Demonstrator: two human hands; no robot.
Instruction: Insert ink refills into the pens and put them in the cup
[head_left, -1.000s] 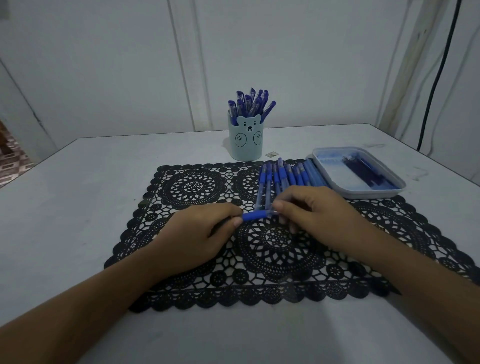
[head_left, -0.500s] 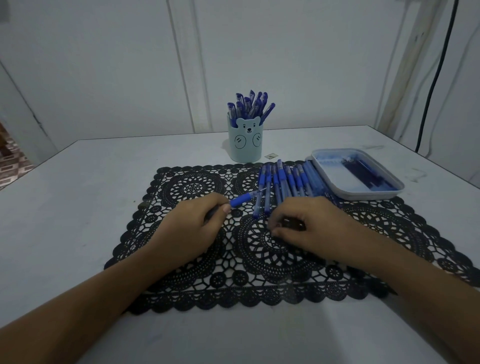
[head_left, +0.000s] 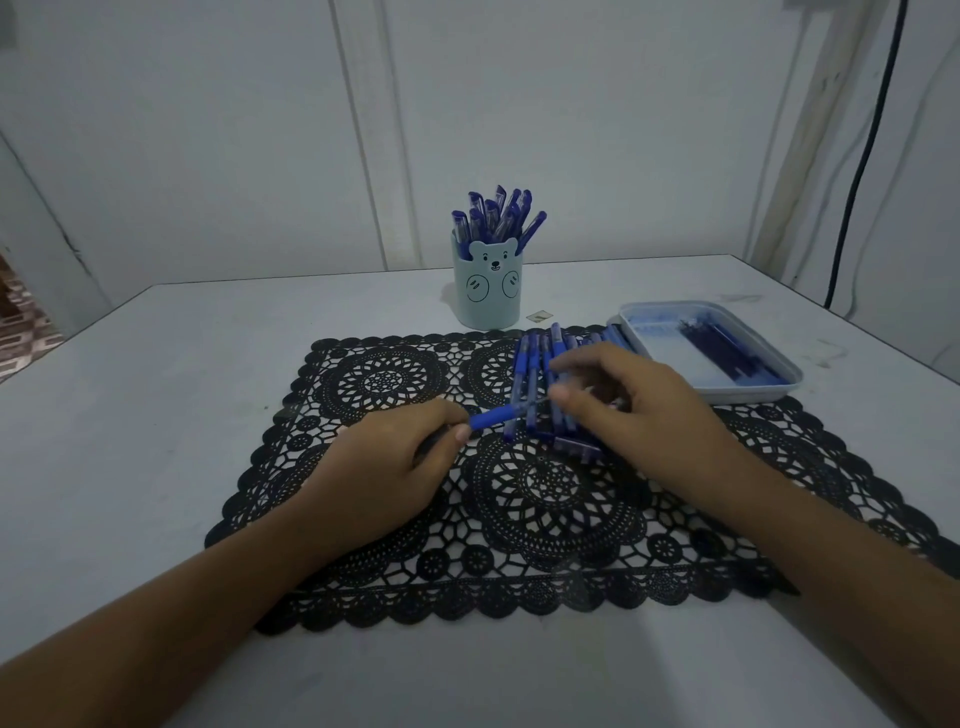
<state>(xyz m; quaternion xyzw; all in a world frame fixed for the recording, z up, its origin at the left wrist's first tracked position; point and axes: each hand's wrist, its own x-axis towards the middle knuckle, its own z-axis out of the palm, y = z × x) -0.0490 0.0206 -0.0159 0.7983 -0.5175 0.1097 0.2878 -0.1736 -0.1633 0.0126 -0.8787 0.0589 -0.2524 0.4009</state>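
A pen (head_left: 493, 415) is pinched in the grip of the left hand (head_left: 384, 467); that of the right hand (head_left: 639, 410) cannot be told.

Black lace mat (head_left: 374, 382), round medallions all over. Blue pens (head_left: 532, 364), deeper blue grips. Pale mint cup (head_left: 485, 296) with a line-drawn bear face. Dark blue refills (head_left: 722, 348) in a pale blue tray (head_left: 748, 392). Off-white counter (head_left: 156, 415).

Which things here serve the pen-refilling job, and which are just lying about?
Job: held pen in left hand, row of pens, refills, tray, bear cup.
Lying about: lace mat, small scrap beside the cup, wall cable.
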